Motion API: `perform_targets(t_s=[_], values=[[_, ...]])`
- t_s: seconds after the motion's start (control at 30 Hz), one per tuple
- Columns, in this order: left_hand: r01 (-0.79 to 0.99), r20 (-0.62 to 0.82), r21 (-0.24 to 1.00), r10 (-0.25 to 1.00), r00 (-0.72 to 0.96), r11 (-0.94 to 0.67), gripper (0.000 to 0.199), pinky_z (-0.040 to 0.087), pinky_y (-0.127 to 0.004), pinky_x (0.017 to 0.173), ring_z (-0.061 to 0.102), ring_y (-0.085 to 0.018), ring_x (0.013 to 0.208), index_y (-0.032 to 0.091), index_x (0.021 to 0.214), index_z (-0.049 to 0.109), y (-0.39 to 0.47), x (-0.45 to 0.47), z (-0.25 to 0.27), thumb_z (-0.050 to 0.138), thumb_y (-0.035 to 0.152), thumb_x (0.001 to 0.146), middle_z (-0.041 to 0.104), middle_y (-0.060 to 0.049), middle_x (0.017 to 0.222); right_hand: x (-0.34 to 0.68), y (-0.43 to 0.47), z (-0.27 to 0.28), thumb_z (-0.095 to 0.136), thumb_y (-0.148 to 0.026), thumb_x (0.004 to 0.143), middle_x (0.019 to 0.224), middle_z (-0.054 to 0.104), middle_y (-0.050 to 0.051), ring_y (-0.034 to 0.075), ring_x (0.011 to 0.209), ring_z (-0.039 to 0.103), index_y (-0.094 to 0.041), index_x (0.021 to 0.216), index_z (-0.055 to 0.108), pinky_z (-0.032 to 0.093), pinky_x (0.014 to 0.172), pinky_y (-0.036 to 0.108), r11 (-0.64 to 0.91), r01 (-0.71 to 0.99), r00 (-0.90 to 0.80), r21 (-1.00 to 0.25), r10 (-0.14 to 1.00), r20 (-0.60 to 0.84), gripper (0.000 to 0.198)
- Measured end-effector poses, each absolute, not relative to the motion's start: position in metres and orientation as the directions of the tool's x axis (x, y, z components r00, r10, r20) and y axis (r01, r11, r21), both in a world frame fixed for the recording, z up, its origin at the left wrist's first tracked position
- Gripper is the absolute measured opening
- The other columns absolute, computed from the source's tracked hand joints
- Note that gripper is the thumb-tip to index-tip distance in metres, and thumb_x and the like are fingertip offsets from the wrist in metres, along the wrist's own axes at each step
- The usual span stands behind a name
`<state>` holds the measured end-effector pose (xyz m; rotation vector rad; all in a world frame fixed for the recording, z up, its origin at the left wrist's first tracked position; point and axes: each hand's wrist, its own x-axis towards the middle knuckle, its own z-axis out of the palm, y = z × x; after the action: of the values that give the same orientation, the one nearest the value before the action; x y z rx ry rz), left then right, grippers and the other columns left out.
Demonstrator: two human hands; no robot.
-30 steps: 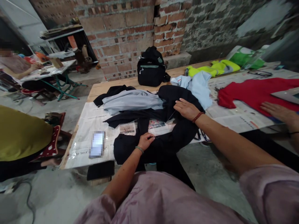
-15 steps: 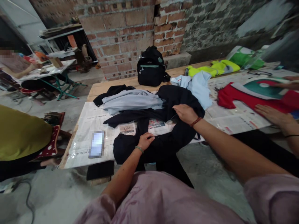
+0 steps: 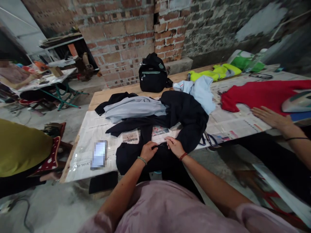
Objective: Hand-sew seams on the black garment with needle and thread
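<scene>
A dark navy garment (image 3: 175, 161) lies bunched at the table's front edge and hangs partly over it. My left hand (image 3: 148, 151) pinches its edge between thumb and fingers. Close on the right, my right hand (image 3: 176, 147) has its thumb and fingertips drawn together at the same edge. Whatever is between those fingertips is too small to make out. Behind both hands, a light grey garment (image 3: 133, 107) rests on more dark cloth.
A phone (image 3: 98, 154) lies left on the newspaper-covered table (image 3: 80, 152). Scissors (image 3: 211, 139) are at the front edge. A black backpack (image 3: 153, 76) stands behind. On the right, another person's hand (image 3: 272, 117) is on a red garment (image 3: 257, 94) beside an iron (image 3: 297, 103).
My right hand has come down and left, from above the dark cloth to beside my left hand. My left hand keeps its pinch. The other person's iron has moved right and nearer.
</scene>
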<state>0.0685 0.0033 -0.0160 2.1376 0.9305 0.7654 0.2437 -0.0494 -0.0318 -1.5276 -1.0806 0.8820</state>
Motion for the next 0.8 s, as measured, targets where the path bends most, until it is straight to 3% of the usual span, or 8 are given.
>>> perform_targets(t_s=[0.2,0.3,0.47,0.8], values=[[0.443,0.257,0.697,0.773,0.580,-0.564,0.012,0.046,-0.024,0.072,0.057,-0.012,0.074,0.021,0.080,0.066,0.000,0.053,-0.016,0.056,0.017,0.073,0.061,-0.001,0.077,0.243,-0.052,-0.033,0.042,-0.038,0.078,0.066,0.055,0.000,0.009,0.047,0.047,-0.019,0.094,0.061,0.041,0.050,0.023,-0.026,0.329,0.276,-0.944,0.958,0.070,0.031],[0.441,0.307,0.673,0.767,0.563,-0.593,0.013,0.046,-0.025,0.074,0.057,-0.013,0.078,0.022,0.082,0.065,-0.005,0.053,-0.022,0.056,0.018,0.074,0.062,-0.002,0.080,0.244,-0.054,-0.035,0.041,-0.034,0.080,0.081,0.059,0.003,0.010,0.055,0.051,-0.022,0.094,0.062,0.044,0.058,0.025,0.097,0.441,0.173,-0.892,0.966,0.190,0.028],[0.425,0.377,0.618,0.724,0.578,-0.661,0.014,0.047,-0.024,0.074,0.056,-0.012,0.080,0.022,0.082,0.065,-0.010,0.054,-0.031,0.054,0.017,0.076,0.061,-0.002,0.082,0.249,-0.053,-0.034,0.041,-0.025,0.083,0.081,0.059,0.004,0.013,0.076,0.056,-0.021,0.094,0.063,0.045,0.072,0.026,0.351,0.602,-0.100,-0.717,0.924,0.368,0.025],[0.448,0.374,0.600,0.728,0.575,-0.662,0.015,0.047,-0.022,0.073,0.057,-0.010,0.078,0.023,0.087,0.064,-0.012,0.055,-0.031,0.053,0.021,0.078,0.061,-0.001,0.083,0.253,-0.048,-0.012,0.039,-0.019,0.083,0.083,0.058,0.005,0.012,0.077,0.055,-0.019,0.093,0.060,0.043,0.071,0.023,0.433,0.768,-0.375,-0.472,0.901,0.217,0.024]])
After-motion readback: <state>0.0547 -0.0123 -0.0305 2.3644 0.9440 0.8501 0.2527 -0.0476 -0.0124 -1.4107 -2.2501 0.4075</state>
